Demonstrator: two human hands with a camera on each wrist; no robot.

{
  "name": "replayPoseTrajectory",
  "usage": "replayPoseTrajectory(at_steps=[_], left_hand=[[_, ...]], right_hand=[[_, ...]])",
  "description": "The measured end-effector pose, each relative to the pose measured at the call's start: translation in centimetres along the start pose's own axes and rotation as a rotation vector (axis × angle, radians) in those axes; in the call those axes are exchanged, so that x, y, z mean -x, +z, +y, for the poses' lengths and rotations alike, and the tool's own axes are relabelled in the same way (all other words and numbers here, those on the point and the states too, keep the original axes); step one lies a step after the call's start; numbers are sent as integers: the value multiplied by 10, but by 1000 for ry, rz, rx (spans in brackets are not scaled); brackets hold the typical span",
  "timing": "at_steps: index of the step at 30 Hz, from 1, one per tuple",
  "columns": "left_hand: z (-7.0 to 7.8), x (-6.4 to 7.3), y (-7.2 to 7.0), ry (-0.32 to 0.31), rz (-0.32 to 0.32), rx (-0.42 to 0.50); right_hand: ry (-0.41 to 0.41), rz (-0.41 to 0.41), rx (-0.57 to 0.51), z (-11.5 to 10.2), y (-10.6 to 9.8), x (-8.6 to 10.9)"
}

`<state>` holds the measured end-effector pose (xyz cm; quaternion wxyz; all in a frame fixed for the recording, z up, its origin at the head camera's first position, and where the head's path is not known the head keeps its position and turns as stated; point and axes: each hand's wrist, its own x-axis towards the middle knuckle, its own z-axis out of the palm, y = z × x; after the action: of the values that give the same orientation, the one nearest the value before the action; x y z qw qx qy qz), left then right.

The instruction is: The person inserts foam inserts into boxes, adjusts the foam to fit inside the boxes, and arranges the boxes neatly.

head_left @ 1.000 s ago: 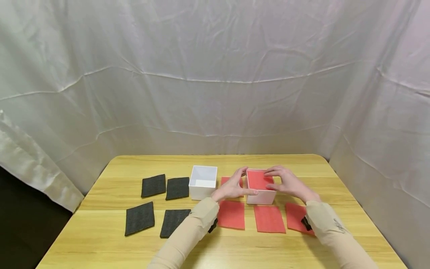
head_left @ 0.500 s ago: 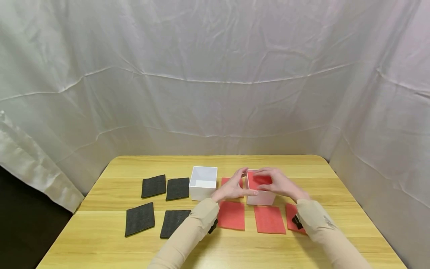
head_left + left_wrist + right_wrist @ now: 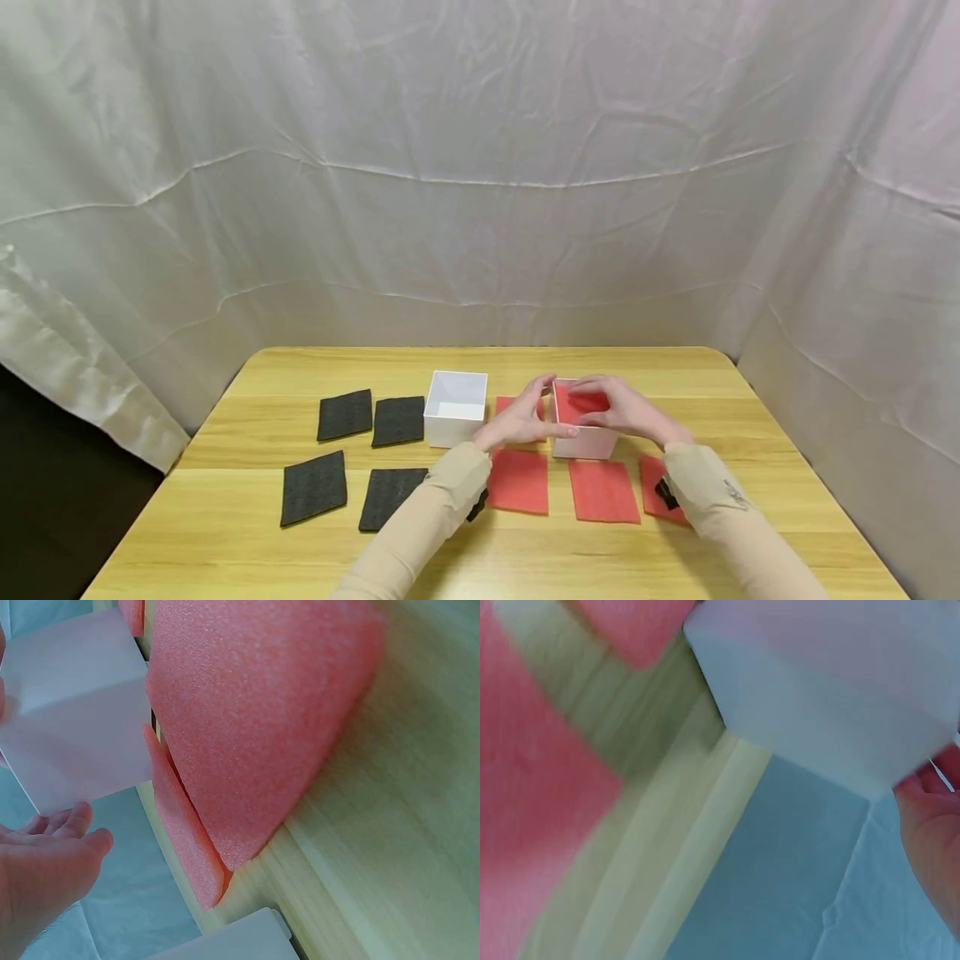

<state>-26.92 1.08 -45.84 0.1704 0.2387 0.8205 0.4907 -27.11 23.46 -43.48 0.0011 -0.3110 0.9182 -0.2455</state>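
In the head view, my left hand grips a white box at its left side, thumb along the near rim and fingers towards the far left corner. A red foam sheet lies inside this box. Fingers of my right hand reach over the right rim and press on that sheet, thumb apart from the other fingers. The left wrist view shows the left fingers touching the white box. From the right wrist, part of the right hand appears at the box's edge, its fingertips mostly hidden.
A second white box, with its bottom visible, stands left of my left hand. Several black foam sheets lie on the left of the wooden table. Several red foam sheets lie near the gripped box. A pale curtain hangs behind.
My right hand has moved left, further over the box, with its fingers pressing more to the middle of the red foam sheet. The left hand keeps its hold on the box.
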Motion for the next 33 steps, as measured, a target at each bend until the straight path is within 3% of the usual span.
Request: replayPoseTrajectory(at_steps=[9, 15, 25, 33], left_hand=[[-1, -2, 0, 15, 3, 3], [-3, -2, 1, 16, 1, -9], [-2, -1, 0, 10, 10, -12], [-2, -1, 1, 4, 6, -17]], right_hand=[[13, -1, 116, 2, -14, 6], [-37, -35, 202, 6, -10, 3], [-30, 5, 131, 1, -7, -1], [-63, -24, 89, -5, 1, -10]])
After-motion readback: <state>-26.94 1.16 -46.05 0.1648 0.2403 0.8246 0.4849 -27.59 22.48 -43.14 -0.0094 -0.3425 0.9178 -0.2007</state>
